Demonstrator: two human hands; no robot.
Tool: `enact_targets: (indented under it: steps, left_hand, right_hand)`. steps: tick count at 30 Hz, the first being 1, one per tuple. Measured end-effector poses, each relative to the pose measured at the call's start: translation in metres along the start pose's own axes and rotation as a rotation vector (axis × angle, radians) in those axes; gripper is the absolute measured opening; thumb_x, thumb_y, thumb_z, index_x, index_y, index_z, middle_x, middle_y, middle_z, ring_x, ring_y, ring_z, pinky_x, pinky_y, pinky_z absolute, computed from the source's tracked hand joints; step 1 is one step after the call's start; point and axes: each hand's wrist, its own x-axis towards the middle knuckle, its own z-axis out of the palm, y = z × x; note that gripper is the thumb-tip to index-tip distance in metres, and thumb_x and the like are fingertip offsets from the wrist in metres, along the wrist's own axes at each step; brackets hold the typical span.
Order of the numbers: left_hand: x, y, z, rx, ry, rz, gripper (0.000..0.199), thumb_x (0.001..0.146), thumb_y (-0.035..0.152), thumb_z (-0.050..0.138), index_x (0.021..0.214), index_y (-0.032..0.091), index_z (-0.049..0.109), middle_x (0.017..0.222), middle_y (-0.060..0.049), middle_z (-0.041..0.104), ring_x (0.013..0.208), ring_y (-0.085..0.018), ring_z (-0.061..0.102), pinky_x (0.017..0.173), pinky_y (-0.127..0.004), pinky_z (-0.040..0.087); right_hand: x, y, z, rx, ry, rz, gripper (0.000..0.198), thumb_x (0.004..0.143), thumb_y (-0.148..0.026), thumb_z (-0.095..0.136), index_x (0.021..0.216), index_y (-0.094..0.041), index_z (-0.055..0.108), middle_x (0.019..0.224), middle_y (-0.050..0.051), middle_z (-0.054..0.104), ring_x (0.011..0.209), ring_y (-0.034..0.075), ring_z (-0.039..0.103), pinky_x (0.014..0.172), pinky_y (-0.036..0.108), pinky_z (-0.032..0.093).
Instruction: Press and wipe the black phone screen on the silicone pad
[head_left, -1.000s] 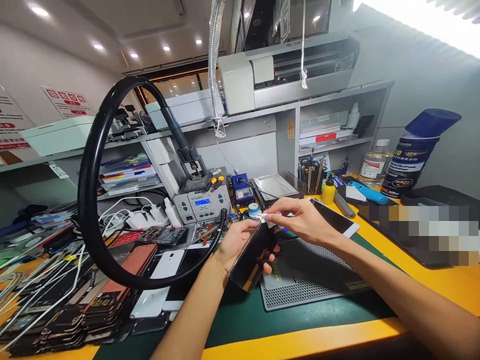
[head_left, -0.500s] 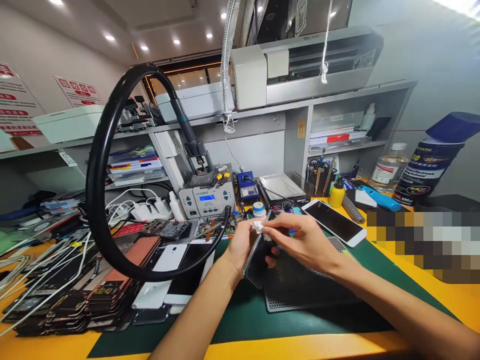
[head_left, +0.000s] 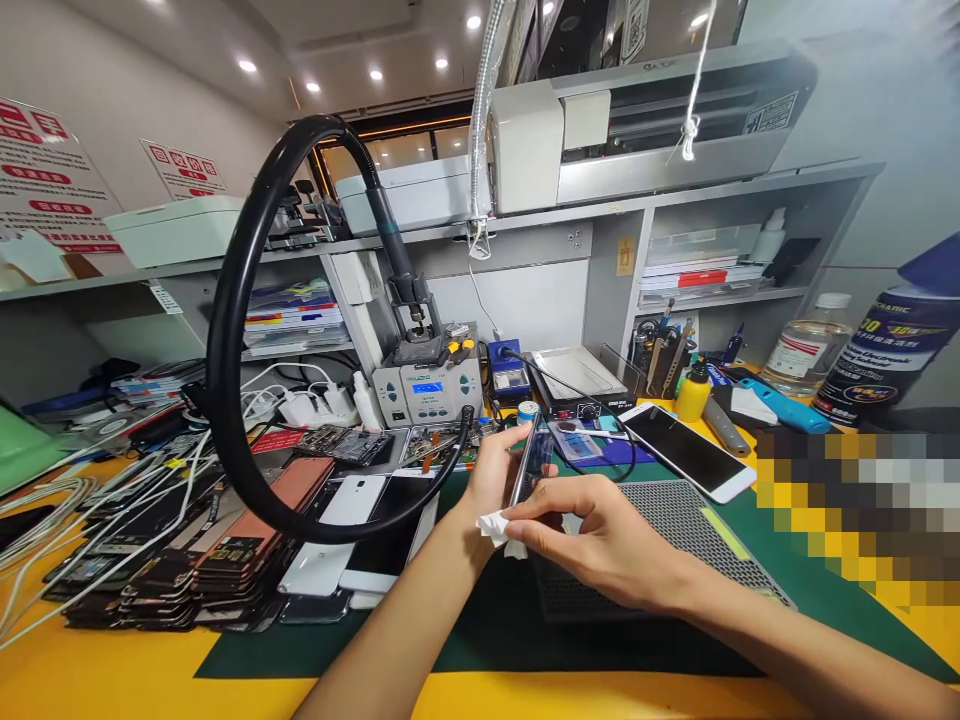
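Observation:
My left hand [head_left: 496, 468] is closed around a dark phone [head_left: 534, 462], which it holds tilted on edge above the mat. Pinched between the thumb and fingers of my right hand [head_left: 600, 525] is a crumpled white tissue [head_left: 495, 526], at the phone's near end. Whether the tissue presses on the phone's edge I cannot tell. Beneath my hands lies a grey perforated pad [head_left: 675, 520] on the green mat [head_left: 480, 640]. A white-framed phone [head_left: 690, 450] with a dark screen rests beyond the pad, to the right.
Stacked phone parts [head_left: 247, 540] and white cables [head_left: 45, 510] crowd the left. A black hose [head_left: 225, 330] loops up from the hot air station [head_left: 427, 390]. At the right stand a yellow bottle [head_left: 691, 392], a clear bottle [head_left: 806, 350] and a spray can [head_left: 885, 350].
My right hand has moved the tissue from the phone's far end down to its near end. The phone has turned more edge-on, and the camera view has swung slightly left.

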Motion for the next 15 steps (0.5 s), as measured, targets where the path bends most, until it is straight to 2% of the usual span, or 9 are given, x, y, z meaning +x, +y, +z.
enact_targets:
  steps: [3,8,15]
  left_hand:
    - [-0.002,0.0,0.004,-0.013,0.023,0.032,0.037,0.092,0.044,0.052,0.088,0.011,0.068,0.065,-0.01,0.068,0.056,-0.023,0.065,0.058,-0.033,0.049]
    - [-0.012,-0.003,0.015,-0.014,-0.018,0.122,0.032,0.09,0.038,0.055,0.092,0.01,0.07,0.063,-0.007,0.067,0.053,-0.02,0.063,0.057,-0.03,0.049]
    - [-0.013,-0.009,0.019,0.073,0.015,0.177,0.033,0.091,0.038,0.053,0.099,0.01,0.07,0.061,-0.005,0.064,0.05,-0.018,0.06,0.045,-0.025,0.042]
  right_hand:
    - [0.001,0.002,0.0,-0.065,0.07,-0.025,0.02,0.092,-0.039,0.067,0.092,-0.025,0.08,0.084,0.004,0.078,0.072,0.019,0.065,0.067,0.031,0.05]
    - [0.006,0.002,-0.005,-0.081,0.18,-0.023,0.019,0.092,-0.035,0.067,0.093,-0.022,0.079,0.085,0.005,0.078,0.074,0.018,0.065,0.066,0.029,0.049]
    - [0.017,0.012,-0.016,0.168,0.32,0.083,0.027,0.087,-0.046,0.07,0.092,-0.021,0.078,0.088,0.005,0.074,0.065,0.016,0.063,0.053,0.027,0.055]
